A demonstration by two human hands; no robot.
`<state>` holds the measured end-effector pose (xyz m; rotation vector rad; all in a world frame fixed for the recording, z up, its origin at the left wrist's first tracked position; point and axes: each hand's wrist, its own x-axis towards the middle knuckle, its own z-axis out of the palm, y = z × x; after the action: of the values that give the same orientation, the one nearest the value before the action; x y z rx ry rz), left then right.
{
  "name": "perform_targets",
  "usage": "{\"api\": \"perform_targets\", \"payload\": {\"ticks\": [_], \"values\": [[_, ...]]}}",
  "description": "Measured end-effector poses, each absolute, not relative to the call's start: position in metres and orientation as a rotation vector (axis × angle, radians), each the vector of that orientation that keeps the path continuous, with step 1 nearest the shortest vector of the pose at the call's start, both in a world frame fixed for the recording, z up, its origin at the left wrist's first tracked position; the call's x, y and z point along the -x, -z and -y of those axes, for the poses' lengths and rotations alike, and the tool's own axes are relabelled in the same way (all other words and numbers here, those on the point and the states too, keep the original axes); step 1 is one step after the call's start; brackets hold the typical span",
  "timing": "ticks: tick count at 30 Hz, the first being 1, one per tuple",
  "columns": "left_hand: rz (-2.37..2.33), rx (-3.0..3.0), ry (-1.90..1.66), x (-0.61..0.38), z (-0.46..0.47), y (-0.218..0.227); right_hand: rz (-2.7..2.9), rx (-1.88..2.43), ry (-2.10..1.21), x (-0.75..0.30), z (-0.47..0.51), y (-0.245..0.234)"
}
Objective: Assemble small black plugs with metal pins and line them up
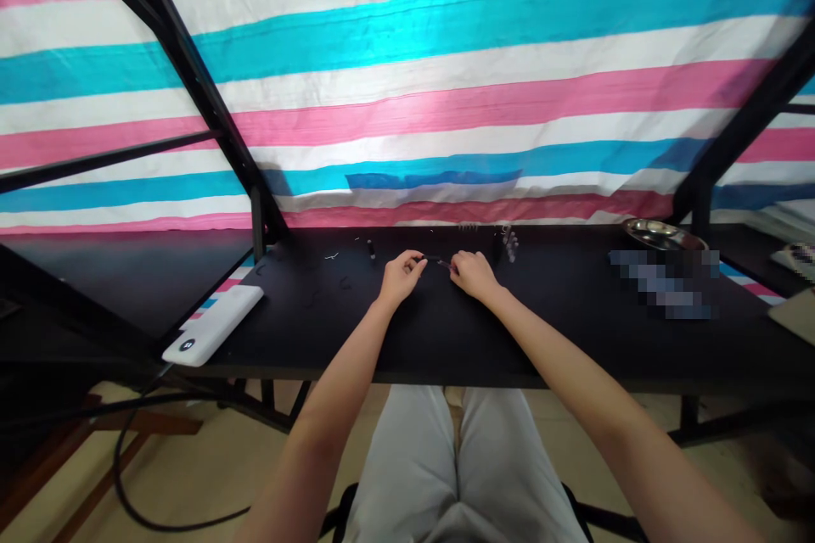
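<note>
The left hand [400, 276] and right hand [474, 274] meet over the middle of the table [573, 331]. Each is pinched narrow on one end of a thin dark piece [436, 259] that spans the small gap between the fingertips. The piece is too small to tell what it is.

Both hands appear to rest on the tabletop. That looks right for work this fine: wrists braced, pinch light, the piece held low so a slip drops it only onto the table. Any pull or twist is probably best made with the fingertips alone, with the arms quiet.

Behind the left hand lie a short dark pin [371, 250] and a pale scrap [331, 255]. Behind the right hand stands a cluster of metal parts [509, 243], close enough that a wide move could knock them.

Farther out, a white pack [213, 324] sits at the left edge and a steel bowl [662, 233] at the far right. A striped sheet [446, 102] hangs behind.
</note>
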<state>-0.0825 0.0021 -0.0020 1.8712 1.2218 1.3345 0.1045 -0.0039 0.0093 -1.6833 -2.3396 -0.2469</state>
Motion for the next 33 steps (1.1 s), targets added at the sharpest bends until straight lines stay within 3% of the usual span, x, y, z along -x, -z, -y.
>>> {"api": "perform_targets", "payload": {"ticks": [9,22,33], "values": [[-1.313,-2.021,-1.29,0.083,-0.001,0.002,2.241,1.566,0.202,-0.111,-0.003,0.004],[-1.276,-2.125,-1.208,0.078,0.004,0.001,2.272,1.523,0.471,-0.105,0.008,-0.001],[-1.199,-1.91,-1.208,0.075,0.007,-0.005,2.224,1.142,0.332,-0.113,0.01,-0.001]]}}
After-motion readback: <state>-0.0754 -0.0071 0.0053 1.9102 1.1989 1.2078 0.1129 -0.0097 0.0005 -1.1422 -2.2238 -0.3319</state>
